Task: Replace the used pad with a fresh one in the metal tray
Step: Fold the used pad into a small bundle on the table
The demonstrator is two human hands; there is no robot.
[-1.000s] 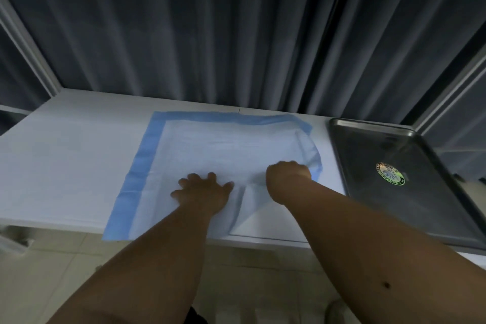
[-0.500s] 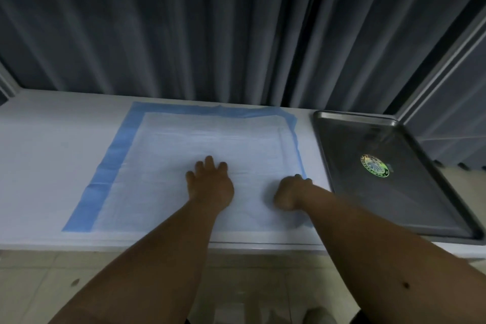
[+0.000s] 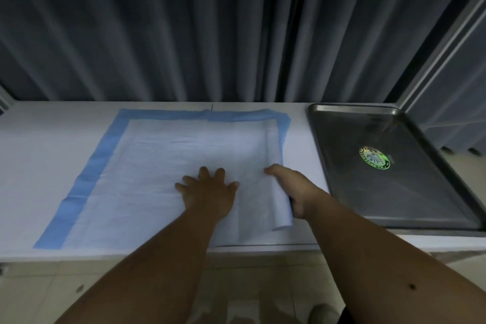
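Blue-bordered absorbent pad (image 3: 168,171) lies spread flat on the white counter (image 3: 39,155), white side up, well left of the metal tray (image 3: 410,208), which sits at the counter's right end w/ nothing in it but a round green sticker (image 3: 374,157). Left hand (image 3: 210,192) is flat on the pad near its front middle, fingers straight and spread, pinning it down. Right hand (image 3: 292,187) works the pad's right edge, which is curled up and over into a loose roll or fold; thumb points fwd along that edge, and the other fingers sit behind or under the lifted material, so it looks like a hold on the edge, tho the exact finger wrap can't be seen. Step, as I read it: folding or rolling the pad from its right side. Can't tell if it's the used one being bundled up or the fresh one being sized to fit. No 2nd pad in view. Next move prob calls for carrying the fold leftward while the left hand shifts clear, keeping the edges lined up so it doesn't bunch.
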